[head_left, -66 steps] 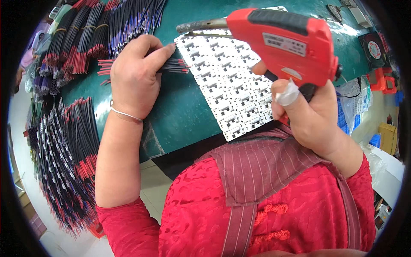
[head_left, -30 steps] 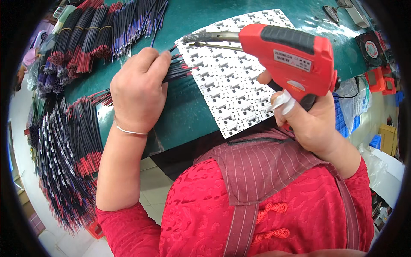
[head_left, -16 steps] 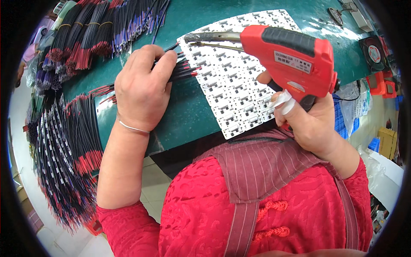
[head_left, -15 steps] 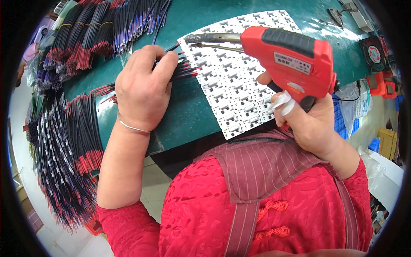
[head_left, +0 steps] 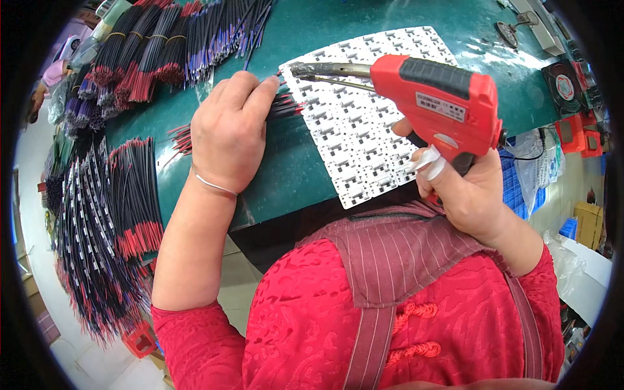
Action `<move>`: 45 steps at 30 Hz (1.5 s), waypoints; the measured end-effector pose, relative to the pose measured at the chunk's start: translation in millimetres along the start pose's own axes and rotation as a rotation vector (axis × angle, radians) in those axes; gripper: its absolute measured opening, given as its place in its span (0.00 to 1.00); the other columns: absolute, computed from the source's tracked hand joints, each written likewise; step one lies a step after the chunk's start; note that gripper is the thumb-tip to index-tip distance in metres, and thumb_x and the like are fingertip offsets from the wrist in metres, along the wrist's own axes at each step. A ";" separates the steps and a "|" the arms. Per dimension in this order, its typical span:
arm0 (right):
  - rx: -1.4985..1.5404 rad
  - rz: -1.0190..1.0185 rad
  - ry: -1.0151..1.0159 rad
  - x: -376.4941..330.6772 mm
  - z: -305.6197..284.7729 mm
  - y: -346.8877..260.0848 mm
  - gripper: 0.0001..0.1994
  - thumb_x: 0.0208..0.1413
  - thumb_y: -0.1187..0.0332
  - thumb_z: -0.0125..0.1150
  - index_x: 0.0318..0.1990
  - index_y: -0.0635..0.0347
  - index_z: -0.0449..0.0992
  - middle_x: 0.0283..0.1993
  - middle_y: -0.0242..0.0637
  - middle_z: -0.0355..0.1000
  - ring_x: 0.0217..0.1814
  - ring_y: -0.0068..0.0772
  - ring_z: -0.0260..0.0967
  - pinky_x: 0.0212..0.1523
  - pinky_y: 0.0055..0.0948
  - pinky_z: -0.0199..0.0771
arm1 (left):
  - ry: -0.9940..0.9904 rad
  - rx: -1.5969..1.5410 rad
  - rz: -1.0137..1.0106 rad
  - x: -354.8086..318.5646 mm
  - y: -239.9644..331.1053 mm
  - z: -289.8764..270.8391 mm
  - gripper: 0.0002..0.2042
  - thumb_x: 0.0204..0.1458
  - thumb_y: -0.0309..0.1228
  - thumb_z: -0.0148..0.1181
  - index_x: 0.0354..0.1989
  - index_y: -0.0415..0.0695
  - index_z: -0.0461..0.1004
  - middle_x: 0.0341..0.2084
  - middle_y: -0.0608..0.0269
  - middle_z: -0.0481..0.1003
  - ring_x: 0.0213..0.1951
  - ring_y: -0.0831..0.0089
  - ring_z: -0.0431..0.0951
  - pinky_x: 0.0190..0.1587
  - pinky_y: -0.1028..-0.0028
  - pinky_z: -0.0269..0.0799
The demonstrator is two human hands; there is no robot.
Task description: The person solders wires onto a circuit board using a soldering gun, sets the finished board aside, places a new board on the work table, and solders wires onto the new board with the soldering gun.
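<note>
My right hand (head_left: 465,185) is wrapped round the grip of a red and black soldering gun (head_left: 448,97); white tape circles one of its fingers. The gun's long metal nozzle points left, its tip at the upper left corner of a white circuit board panel (head_left: 354,140) covered in small parts. At that corner my left hand (head_left: 234,127) pinches a thin wire (head_left: 279,75), whose end meets the tip. Under and beside the left hand lies a loose bunch of black wires (head_left: 283,107) with red ends, partly hidden by the hand and reaching the panel's edge.
Banded bundles of black and red wires (head_left: 153,49) lie at the back left of the green table (head_left: 286,182). More wires (head_left: 133,195) hang over its left edge. A small fan (head_left: 564,86) and red boxes (head_left: 572,133) are at the right, near a blue crate (head_left: 513,182).
My left hand has shifted slightly right in the picture, its fingertips closer to the panel's corner. The soldering gun sits slightly lower, its tip still at that corner.
</note>
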State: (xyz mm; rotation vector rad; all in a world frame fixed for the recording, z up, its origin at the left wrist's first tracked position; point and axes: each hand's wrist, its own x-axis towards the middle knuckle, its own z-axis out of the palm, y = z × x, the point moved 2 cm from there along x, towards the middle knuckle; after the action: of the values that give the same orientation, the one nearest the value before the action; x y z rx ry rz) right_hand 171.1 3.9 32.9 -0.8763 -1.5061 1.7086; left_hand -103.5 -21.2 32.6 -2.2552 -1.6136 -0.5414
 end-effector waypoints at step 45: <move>-0.131 -0.087 -0.093 7.6 6.2 5.8 0.16 0.60 0.78 0.57 0.54 0.73 0.68 0.46 0.42 0.75 0.46 0.28 0.74 0.47 0.29 0.75 | -0.017 0.042 0.033 -0.2 -0.6 3.5 0.18 0.35 0.17 0.60 0.39 0.45 0.80 0.29 0.63 0.71 0.30 0.65 0.76 0.32 0.68 0.72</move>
State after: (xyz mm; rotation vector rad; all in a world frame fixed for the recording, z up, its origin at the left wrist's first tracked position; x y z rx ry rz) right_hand 161.5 6.5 27.4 -0.7947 -1.7094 1.6215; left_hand -103.7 -19.6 29.4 -2.2580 -1.5776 -0.4771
